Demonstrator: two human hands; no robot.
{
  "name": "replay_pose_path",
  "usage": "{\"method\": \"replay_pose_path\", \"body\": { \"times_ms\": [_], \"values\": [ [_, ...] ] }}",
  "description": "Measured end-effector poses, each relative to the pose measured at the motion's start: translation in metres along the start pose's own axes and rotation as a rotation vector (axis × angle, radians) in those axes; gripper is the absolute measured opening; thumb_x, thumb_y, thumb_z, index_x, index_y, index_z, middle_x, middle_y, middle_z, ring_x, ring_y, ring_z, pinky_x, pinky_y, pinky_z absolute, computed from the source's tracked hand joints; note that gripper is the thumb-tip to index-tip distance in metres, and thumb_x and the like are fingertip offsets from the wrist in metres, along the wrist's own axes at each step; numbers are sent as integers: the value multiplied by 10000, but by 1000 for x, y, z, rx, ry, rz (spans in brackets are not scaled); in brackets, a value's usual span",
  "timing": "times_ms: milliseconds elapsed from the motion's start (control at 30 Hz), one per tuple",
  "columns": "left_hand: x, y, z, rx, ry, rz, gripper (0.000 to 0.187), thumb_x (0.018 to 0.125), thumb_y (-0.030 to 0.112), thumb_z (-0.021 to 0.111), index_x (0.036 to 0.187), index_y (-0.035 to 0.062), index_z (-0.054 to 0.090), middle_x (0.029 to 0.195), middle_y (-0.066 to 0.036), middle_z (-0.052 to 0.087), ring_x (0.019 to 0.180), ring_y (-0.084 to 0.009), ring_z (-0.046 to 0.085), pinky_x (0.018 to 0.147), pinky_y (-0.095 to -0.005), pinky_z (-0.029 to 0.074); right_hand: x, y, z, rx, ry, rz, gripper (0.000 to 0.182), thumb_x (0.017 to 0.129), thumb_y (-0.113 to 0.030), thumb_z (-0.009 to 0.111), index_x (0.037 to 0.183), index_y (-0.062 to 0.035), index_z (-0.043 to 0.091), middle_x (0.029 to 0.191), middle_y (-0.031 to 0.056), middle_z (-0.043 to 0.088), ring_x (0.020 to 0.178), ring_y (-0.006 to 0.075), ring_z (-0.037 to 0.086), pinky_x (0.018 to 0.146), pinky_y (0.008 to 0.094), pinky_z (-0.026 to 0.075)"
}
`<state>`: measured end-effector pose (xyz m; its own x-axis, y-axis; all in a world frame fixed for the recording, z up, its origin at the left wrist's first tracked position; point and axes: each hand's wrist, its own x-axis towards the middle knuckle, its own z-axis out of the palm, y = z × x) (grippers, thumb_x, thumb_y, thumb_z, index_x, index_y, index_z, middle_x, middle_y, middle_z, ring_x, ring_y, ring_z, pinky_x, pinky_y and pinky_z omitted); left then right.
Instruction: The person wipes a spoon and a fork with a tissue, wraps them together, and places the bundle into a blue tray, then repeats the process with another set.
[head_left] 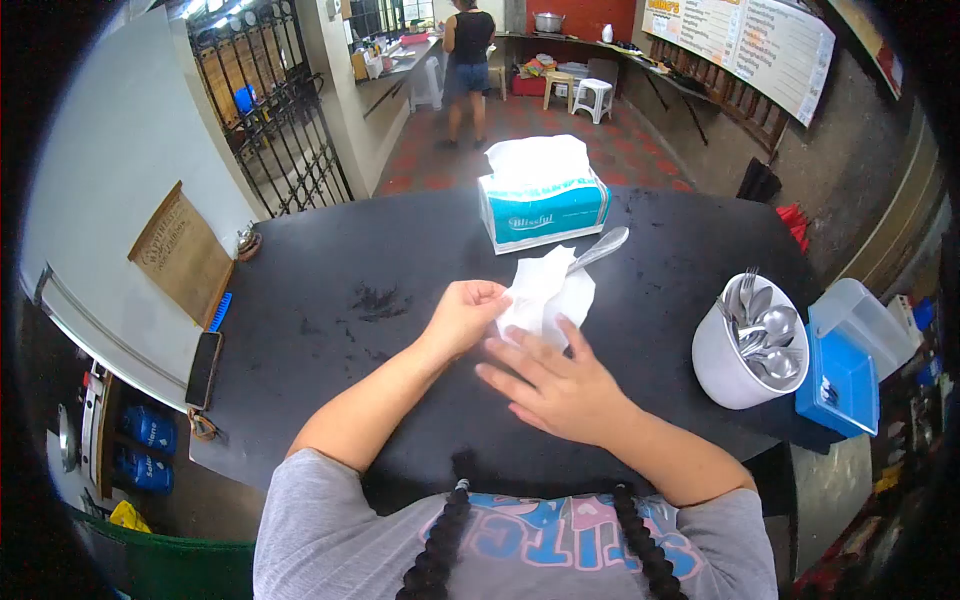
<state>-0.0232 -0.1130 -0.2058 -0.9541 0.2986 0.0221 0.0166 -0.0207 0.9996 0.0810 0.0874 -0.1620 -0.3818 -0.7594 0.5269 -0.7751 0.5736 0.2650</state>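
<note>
My left hand (466,316) pinches the left edge of a white tissue (546,292) between thumb and fingers. From the tissue's upper right side sticks out a metal spoon (600,248); its other end is hidden in the paper. With fingers spread, my right hand (560,388) lies over the lower part of the tissue, fingertips right at the paper. Just beyond stands a teal and white pack of tissues (545,212), with one sheet pulled up at its top.
On the black table (300,290), a white tub (735,365) of spoons and forks stands at right, beside a blue plastic box (845,385) with a clear lid. A phone (204,368) lies at the left edge, near a call bell (248,242). Farther back, a person (468,60) stands by a counter.
</note>
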Motion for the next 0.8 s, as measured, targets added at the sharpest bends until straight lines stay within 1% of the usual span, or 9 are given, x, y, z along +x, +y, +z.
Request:
{"method": "replay_pose_path", "body": {
  "times_ms": [133,233,367,500,567,633,700,733,800],
  "values": [
    [4,-18,4,-239,-36,-74,104,919,82,637,935,12,712,787,-25,683,588,-80,589,518,-217,445,-3,3,26,-93,-13,-2,417,900,-225,559,1310,-166,605,1338,85,547,1351,232,446,1083,635,330],
    [0,-11,3,-132,-71,-115,114,921,88,642,952,0,707,789,-32,686,604,-99,617,515,-227,474,-5,11,24,-65,40,73,403,883,-221,579,1276,-153,633,1237,78,588,1270,231,520,1070,631,350],
    [-9,-3,14,-193,-76,-111,145,931,100,637,967,-27,697,779,-47,692,608,-113,643,518,-241,506,-8,18,18,13,55,86,273,843,-200,626,1097,-116,680,1087,41,650,1066,225,609,1032,486,430],
    [-22,10,26,190,-70,-39,172,974,107,596,963,-45,677,786,-47,689,618,-109,650,570,-262,558,-13,29,19,119,99,92,184,824,-179,643,990,-104,675,1053,41,654,1010,238,612,1000,438,447],
    [-31,19,31,394,-92,169,179,980,113,575,964,-28,685,743,-40,679,616,-100,650,557,-259,539,-15,34,20,171,168,157,144,808,-155,659,941,-99,667,1075,45,649,1045,254,601,979,448,450],
    [-38,27,35,463,-59,152,156,940,96,597,914,-30,683,689,-97,665,591,-138,650,548,-301,514,-14,33,16,161,188,217,134,785,-130,683,909,-90,655,1207,76,633,1173,293,568,989,471,439],
    [-37,23,33,717,-84,445,123,874,75,632,872,-40,676,677,-196,638,573,-259,654,559,-363,495,-6,36,7,174,180,193,174,750,-112,720,905,-75,651,1383,114,553,1331,341,479,1047,513,404],
    [-37,19,34,713,-89,510,108,830,64,633,817,-41,656,719,-258,619,605,-387,632,582,-421,497,-6,36,5,259,94,227,164,742,-106,735,871,-62,645,1479,124,475,1417,374,391,1112,579,338],
    [-39,15,34,758,-122,525,106,828,67,631,804,-35,650,722,-259,622,628,-406,628,591,-434,502,-6,41,1,300,23,209,149,743,-103,737,850,-62,643,1488,115,467,1433,378,367,1126,601,312]
  ]
}}
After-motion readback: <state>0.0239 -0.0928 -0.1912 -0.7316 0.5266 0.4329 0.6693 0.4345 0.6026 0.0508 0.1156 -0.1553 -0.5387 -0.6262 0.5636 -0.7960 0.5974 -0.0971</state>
